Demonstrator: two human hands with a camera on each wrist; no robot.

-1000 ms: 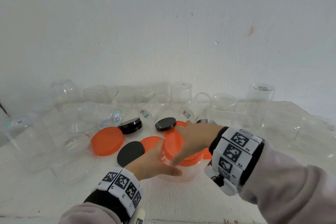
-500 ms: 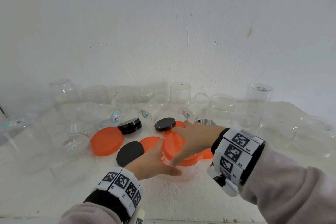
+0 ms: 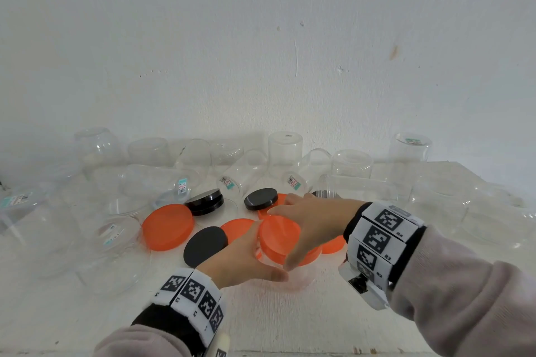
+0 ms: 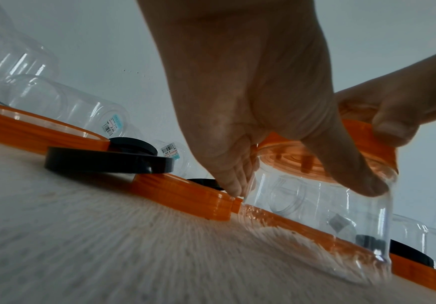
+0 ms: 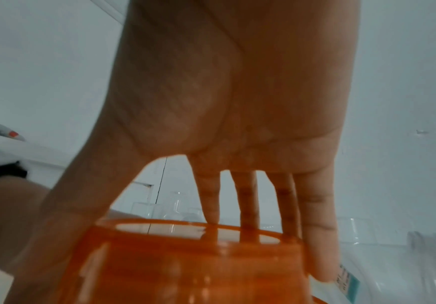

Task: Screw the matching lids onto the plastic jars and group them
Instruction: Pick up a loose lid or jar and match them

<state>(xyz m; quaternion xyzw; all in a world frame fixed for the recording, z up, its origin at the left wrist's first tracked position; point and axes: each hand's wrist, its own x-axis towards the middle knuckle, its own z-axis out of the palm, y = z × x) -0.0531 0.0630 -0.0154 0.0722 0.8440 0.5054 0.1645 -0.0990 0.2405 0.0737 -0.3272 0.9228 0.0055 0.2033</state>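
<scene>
A small clear plastic jar (image 3: 301, 277) stands upright near the table's front middle with an orange lid (image 3: 278, 236) on its mouth. My left hand (image 3: 249, 258) wraps the jar's body from the left, thumb in front. My right hand (image 3: 307, 229) lies over the lid from the right and grips its rim with thumb and spread fingers. From the left wrist, the jar (image 4: 315, 209) shows under the lid (image 4: 367, 142), with left fingers (image 4: 237, 181) on its wall. In the right wrist view, the lid (image 5: 185, 263) fills the bottom under my right hand (image 5: 237, 205).
Loose orange lids (image 3: 168, 226) and black lids (image 3: 205, 246) lie just left of and behind the jar. Several clear lidless jars, some standing (image 3: 285, 151), some on their sides (image 3: 113, 252), crowd the back, left and right against the white wall. The table's front edge runs below my wrists.
My right hand's fingers have crept slightly round the orange lid. The left hand and the jar stay where they were.
</scene>
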